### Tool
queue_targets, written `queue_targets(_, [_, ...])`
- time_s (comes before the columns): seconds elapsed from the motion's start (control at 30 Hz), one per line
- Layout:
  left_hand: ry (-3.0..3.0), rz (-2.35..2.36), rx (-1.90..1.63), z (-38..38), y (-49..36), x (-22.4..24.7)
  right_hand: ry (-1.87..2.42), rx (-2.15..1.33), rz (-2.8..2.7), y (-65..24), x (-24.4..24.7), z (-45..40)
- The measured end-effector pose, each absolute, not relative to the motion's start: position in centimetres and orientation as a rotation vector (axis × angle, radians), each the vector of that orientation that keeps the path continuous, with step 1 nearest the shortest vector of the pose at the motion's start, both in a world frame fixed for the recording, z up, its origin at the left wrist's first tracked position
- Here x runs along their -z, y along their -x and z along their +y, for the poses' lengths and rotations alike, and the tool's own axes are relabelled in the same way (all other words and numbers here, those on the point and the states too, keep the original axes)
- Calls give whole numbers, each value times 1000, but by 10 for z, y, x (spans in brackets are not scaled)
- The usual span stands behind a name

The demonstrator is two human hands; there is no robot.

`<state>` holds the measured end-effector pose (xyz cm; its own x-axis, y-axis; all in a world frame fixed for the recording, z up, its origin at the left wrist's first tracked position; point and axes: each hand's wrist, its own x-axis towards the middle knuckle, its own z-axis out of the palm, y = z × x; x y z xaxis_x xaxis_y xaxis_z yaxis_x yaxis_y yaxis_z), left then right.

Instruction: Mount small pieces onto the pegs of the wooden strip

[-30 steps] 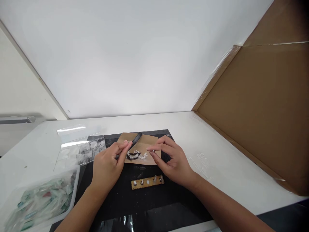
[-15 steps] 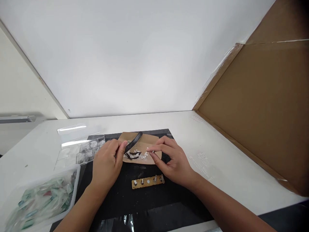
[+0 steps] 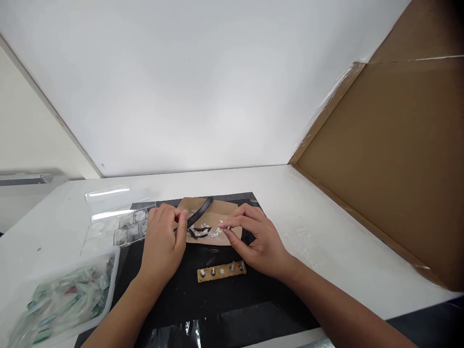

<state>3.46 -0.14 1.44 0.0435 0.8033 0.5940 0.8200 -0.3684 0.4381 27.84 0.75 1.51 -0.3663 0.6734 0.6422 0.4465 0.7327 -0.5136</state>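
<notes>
My left hand point(image 3: 165, 241) is closed at the left edge of a brown paper sheet point(image 3: 226, 209), with its thumb and fingers round the lower end of a curved black strip point(image 3: 200, 211). At the sheet's right side, my right hand point(image 3: 259, 241) pinches a tiny object between thumb and fingertips, too small to name. Small white pieces point(image 3: 216, 233) and thin dark strands point(image 3: 199, 232) lie on the paper between both hands. Nearer to me, a yellowish wooden strip point(image 3: 217, 277) with several holes rests on the black mat point(image 3: 203, 309); small white and clear pieces stand in it.
A translucent bin point(image 3: 115, 270) of small plastic bags stands at the left front. Behind it is a clear compartment box point(image 3: 126, 236). Small clear pieces point(image 3: 304, 239) lie on the white table at the right, beside a cardboard wall point(image 3: 391, 159).
The lower end of the black strip shows a little more beside my left hand, which has shifted slightly. My right hand keeps nearly the same pinch and place.
</notes>
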Motion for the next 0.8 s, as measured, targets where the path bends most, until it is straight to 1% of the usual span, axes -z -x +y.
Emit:
queue_targets(0.23, [2247,-1659,1264,-2,-34,-11,851,-317,-2056,-279,-18,7])
queue_targets(0.63, [2329,-1679,1193,-1,-34,-7,824,-371,-2063,-279,-16,8])
queue_targets(0.8, [2352,-1660,1224,-1,-35,-7,824,-376,-2054,-278,-17,8])
